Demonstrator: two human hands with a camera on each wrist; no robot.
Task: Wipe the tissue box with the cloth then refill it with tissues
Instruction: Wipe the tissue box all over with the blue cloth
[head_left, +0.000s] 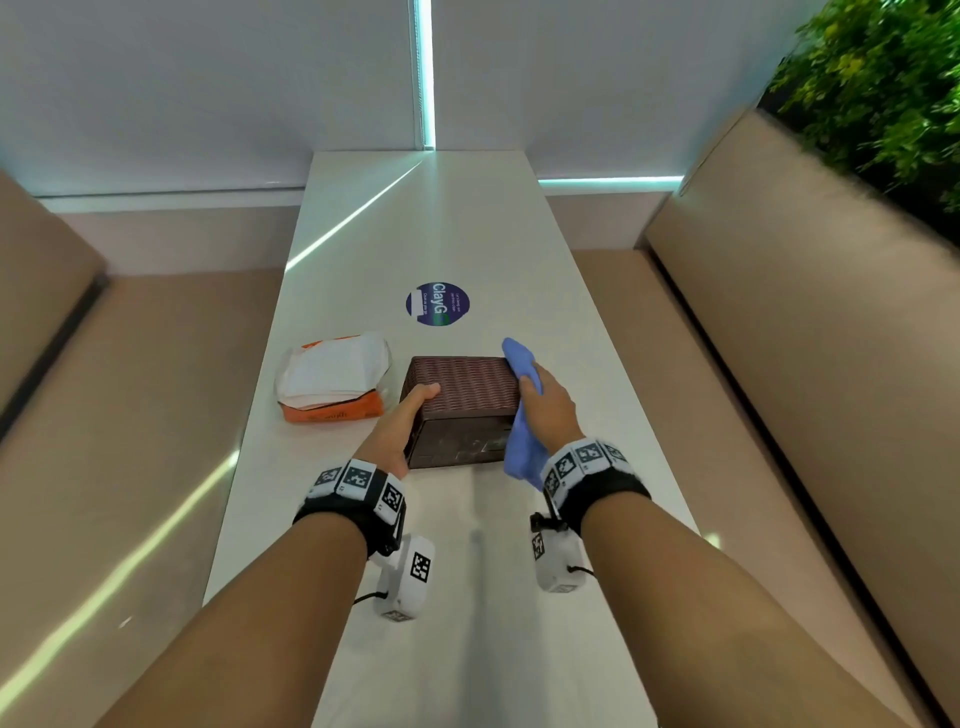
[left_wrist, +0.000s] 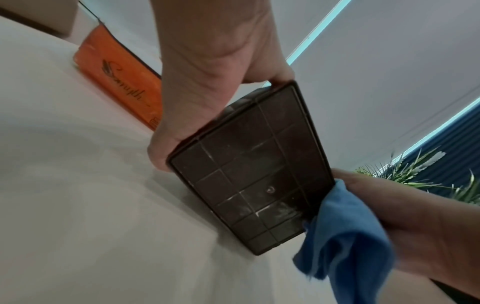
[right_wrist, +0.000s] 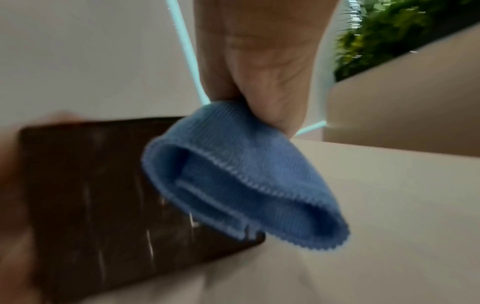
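Woven brown tissue box (head_left: 462, 387), ribbed blue cloth (head_left: 522, 415)

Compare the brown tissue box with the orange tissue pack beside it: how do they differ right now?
The tissue box is dark brown, woven-textured and rigid; the tissue pack is orange with white tissues showing at its open top. The box is tipped so its gridded underside faces the person, gripped by the left hand while the right hand presses the blue cloth against its side; the pack lies flat and untouched. Both rest on the white table.
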